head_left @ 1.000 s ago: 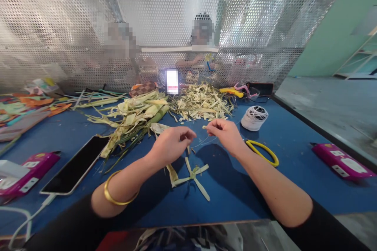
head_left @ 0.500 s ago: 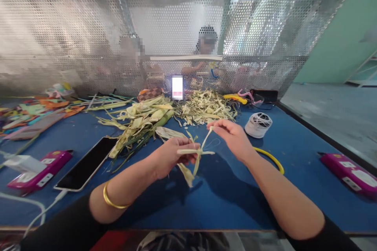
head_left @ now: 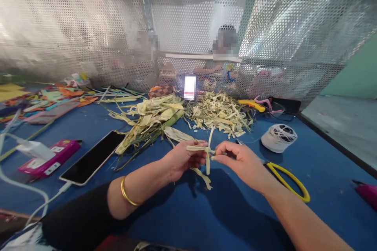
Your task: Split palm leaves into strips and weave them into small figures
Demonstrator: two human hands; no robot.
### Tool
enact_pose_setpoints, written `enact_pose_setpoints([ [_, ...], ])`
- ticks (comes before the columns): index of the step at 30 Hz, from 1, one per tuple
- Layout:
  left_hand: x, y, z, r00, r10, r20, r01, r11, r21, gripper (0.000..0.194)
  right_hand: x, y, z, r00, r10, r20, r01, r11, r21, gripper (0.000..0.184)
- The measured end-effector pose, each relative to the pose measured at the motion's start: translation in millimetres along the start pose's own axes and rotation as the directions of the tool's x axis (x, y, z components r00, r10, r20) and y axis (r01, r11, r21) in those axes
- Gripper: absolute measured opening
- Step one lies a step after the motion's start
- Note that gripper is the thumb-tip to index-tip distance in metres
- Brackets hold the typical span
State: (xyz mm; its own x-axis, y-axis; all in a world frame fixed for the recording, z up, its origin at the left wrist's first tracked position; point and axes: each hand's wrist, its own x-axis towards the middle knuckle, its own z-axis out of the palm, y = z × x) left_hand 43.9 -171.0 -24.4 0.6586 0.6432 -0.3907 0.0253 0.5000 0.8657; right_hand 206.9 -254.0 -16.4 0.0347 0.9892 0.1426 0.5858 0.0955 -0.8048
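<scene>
Lower and closer than half a second ago, the right hand (head_left: 243, 162) now meets the left hand (head_left: 184, 160) at the husk cross (head_left: 207, 150); in the earlier frame it held one strip drawn up and away. One arm of the cross now stands up free between the hands, so I judge that the work has shifted from tugging an arm to handling the part near the middle. From my feed, the cross is off the blue table (head_left: 176, 215), held up nearer to me than the husk bundle (head_left: 157, 114). The left hand reaches in from the left, fingers curled and clamped on the cross; a loose husk leaf (head_left: 204, 180) shows beneath them. The right hand angles in from the right, thumb and fingertips pinched together at the cross's right side; exactly which strip they grip, I cannot tell. Just beside the right wrist lies a yellow handle (head_left: 305, 195).
</scene>
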Motion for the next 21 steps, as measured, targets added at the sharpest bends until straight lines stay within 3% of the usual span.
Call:
enact_pose_setpoints([
  [3,-4.0,7.4,-3.1,0.995,0.069,-0.077,-0.063,0.995,0.074,0.042,-0.3,1.5,-3.0,0.997,-0.056,-0.049,0.054,0.997,-0.057,0.019],
  [6,-8.3,16.6,-6.1,0.952,0.226,-0.206,-0.193,0.967,0.165,0.050,-0.9,2.1,-6.5,0.990,-0.126,-0.070,0.117,0.986,-0.117,0.018],
  [10,-11.8,18.8,-5.8,0.929,0.339,-0.147,-0.276,0.901,0.335,0.045,-1.2,2.6,-5.9,0.980,-0.195,-0.045,0.187,0.972,-0.142,0.016],
  [13,-12.6,13.6,-2.5,0.939,0.338,-0.068,-0.295,0.889,0.349,0.043,-1.0,2.6,-5.1,0.980,-0.198,-0.029,0.194,0.975,-0.109,0.016],
  [16,-12.1,9.0,0.0,0.959,0.285,-0.011,-0.274,0.931,0.240,0.043,-0.3,2.4,-6.4,0.988,-0.150,-0.032,0.150,0.989,-0.015,0.017],
  [19,-10.7,7.4,0.2,0.977,0.215,0.004,-0.213,0.962,0.173,0.043,0.1,2.0,-7.7,0.990,-0.130,-0.044,0.132,0.990,0.041,0.018],
  [21,-9.9,7.3,-0.7,0.983,0.181,-0.005,-0.176,0.960,0.215,0.044,-0.5,1.7,-7.3,0.987,-0.156,-0.049,0.157,0.987,0.026,0.017],
])
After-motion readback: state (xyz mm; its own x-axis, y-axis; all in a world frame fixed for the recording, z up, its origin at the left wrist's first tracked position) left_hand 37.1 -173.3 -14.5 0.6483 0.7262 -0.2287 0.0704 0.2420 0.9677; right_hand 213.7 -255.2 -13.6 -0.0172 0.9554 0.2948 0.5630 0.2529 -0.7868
